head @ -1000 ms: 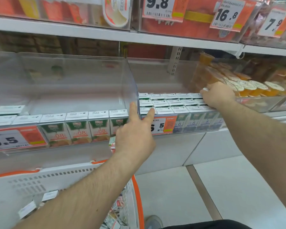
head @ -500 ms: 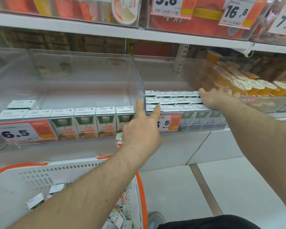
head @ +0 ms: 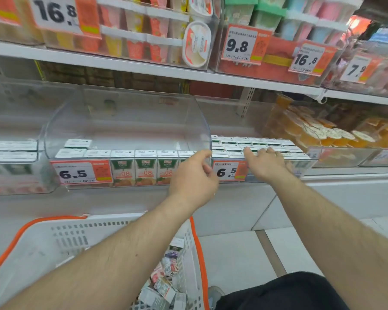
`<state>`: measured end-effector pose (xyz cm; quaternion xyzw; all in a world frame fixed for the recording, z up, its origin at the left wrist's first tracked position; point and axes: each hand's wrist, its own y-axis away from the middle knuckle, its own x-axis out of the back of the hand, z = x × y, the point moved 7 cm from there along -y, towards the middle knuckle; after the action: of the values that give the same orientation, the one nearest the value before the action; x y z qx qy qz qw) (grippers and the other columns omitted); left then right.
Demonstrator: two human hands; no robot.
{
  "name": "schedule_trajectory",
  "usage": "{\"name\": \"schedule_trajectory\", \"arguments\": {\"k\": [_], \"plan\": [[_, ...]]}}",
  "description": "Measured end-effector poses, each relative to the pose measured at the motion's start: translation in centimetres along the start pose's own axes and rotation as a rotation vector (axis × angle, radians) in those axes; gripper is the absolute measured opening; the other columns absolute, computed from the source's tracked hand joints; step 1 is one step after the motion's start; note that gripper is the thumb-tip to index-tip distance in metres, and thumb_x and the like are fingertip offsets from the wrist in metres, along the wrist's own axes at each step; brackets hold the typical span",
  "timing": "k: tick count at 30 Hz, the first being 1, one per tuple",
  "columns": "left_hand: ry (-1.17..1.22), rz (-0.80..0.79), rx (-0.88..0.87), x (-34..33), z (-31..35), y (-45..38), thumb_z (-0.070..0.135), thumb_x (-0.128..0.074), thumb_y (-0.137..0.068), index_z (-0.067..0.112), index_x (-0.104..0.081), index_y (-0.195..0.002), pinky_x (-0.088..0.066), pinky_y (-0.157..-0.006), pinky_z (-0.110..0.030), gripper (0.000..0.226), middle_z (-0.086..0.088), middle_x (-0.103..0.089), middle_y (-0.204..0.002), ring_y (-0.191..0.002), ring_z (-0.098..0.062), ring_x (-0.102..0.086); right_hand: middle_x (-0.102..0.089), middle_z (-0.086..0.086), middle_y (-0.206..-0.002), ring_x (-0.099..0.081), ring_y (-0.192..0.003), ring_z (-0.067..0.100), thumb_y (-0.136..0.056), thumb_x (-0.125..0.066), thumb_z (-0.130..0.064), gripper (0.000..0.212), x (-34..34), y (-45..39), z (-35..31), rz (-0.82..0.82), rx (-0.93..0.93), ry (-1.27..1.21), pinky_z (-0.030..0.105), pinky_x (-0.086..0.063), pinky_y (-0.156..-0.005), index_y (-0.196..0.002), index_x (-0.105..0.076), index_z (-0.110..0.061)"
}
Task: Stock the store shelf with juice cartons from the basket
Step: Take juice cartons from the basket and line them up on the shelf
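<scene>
Your left hand (head: 194,175) hung at the clear bin's (head: 126,121) front corner, fingers loosely curled, gripping nothing. Your right hand (head: 263,163) lay flat, fingers straight, on the cartons (head: 253,145) right of the divider. Those and the green cartons (head: 145,167) stood upright, long axis vertical, labels facing you. More lay jumbled in the basket (head: 61,238)

open space above juice cartons (head: 145,167) in clear bin (head: 126,121), divider wall (head: 205,130) alongside, upper shelf (head: 143,70) overhead
</scene>
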<state>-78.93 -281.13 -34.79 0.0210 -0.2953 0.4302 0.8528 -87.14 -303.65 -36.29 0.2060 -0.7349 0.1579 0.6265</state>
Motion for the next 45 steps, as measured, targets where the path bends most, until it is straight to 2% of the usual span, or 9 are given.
{"name": "schedule_trajectory", "arguments": {"k": [5,8,11,15,21,26,34,41,45], "plan": [[0.545,0.056,0.346,2.2,-3.4,1.4,0.018,-0.061,-0.091,0.018,-0.065,-0.101,-0.046,-0.068,-0.024,0.011,0.003,-0.065,-0.090,-0.081,-0.015,-0.061,-0.070,0.006,-0.102,-0.060,-0.099,0.026,-0.097,-0.047,-0.036,0.035,3.4,9.0,-5.4,0.470,0.339,-0.421,0.034,-0.044,-0.081,-0.101,-0.071,-0.011],[0.812,0.023,0.497,3.3,-4.4,3.0,0.022,-0.055,-0.098,0.017,-0.060,-0.093,-0.046,-0.054,-0.021,0.009,0.000,-0.064,-0.075,-0.059,-0.012,-0.059,-0.061,-0.007,-0.063,-0.054,-0.065,0.014,-0.088,-0.055,-0.015,0.027,2.6,13.7,-9.2,0.301,0.490,-0.623,0.028,-0.039,-0.059,-0.062,-0.061,-0.022],[0.998,0.006,0.627,4.4,-5.5,4.2,0.023,-0.051,-0.100,0.011,-0.059,-0.095,-0.048,-0.056,-0.027,0.015,-0.005,-0.061,-0.069,-0.050,-0.017,-0.057,-0.063,-0.008,-0.062,-0.056,-0.055,0.005,-0.080,-0.062,-0.016,0.011,0.0,16.3,-12.1,-0.143,0.449,-0.922,0.019,-0.041,-0.050,-0.073,-0.070,-0.016],[1.082,0.069,0.731,5.8,-7.1,5.5,0.022,-0.047,-0.102,0.009,-0.056,-0.086,-0.052,-0.051,-0.031,0.022,-0.007,-0.058,-0.064,-0.051,-0.021,-0.059,-0.070,-0.001,-0.082,-0.066,-0.064,0.007,-0.064,-0.067,-0.024,0.042,-2.8,19.0,-14.7,-0.513,0.425,-0.979,0.020,-0.051,-0.055,-0.105,-0.063,-0.018],[1.200,0.090,0.846,6.1,-9.5,6.7,0.028,-0.048,-0.101,0.004,-0.061,-0.091,-0.058,-0.071,-0.045,0.029,-0.013,-0.066,-0.067,-0.058,-0.027,-0.065,-0.064,-0.006,-0.099,-0.067,-0.085,0.012,-0.062,-0.082,-0.016,0.071,-5.4,20.8,-16.9,-0.402,0.571,-0.562,0.034,-0.058,-0.070,-0.118,-0.039,-0.027],[1.242,0.025,0.735,7.3,-11.1,6.9,0.044,-0.048,-0.099,0.004,-0.059,-0.118,-0.049,-0.071,-0.037,0.046,-0.014,-0.064,-0.092,-0.076,-0.026,-0.061,-0.066,0.006,-0.091,-0.062,-0.075,0.020,-0.055,-0.065,-0.012,0.050,-5.7,20.2,-17.5,-0.494,0.432,-0.868,0.033,-0.049,-0.060,-0.105,-0.060,-0.017],[0.878,-0.165,0.321,8.0,-10.9,8.7,0.045,-0.069,-0.064,0.017,-0.063,-0.119,-0.044,-0.073,-0.024,0.062,0.007,-0.071,-0.093,-0.078,-0.003,-0.062,-0.061,0.017,-0.079,-0.055,-0.061,0.031,-0.029,-0.053,-0.010,0.076,-6.3,20.3,-19.0,-0.900,0.227,-1.491,0.034,-0.048,-0.051,-0.103,-0.057,0.005],[0.758,0.083,0.252,9.7,-10.5,8.9,0.003,-0.077,-0.080,0.018,-0.066,-0.106,-0.051,-0.062,-0.019,0.033,0.008,-0.073,-0.080,-0.072,-0.005,-0.067,-0.062,0.026,-0.091,-0.056,-0.080,0.038,-0.027,-0.053,-0.009,0.093,-6.9,20.0,-20.1,-0.852,0.225,-1.439,0.043,-0.046,-0.068,-0.117,-0.053,0.012],[0.568,0.231,0.192,12.0,-10.8,9.0,0.009,-0.082,-0.074,0.029,-0.062,-0.101,-0.050,-0.065,-0.012,0.040,0.013,-0.071,-0.081,-0.076,0.004,-0.066,-0.065,0.026,-0.093,-0.062,-0.082,0.034,-0.056,-0.052,0.000,0.035,-5.9,19.0,-19.7,-0.570,0.303,-1.311,0.046,-0.052,-0.072,-0.089,-0.064,0.002]]}}
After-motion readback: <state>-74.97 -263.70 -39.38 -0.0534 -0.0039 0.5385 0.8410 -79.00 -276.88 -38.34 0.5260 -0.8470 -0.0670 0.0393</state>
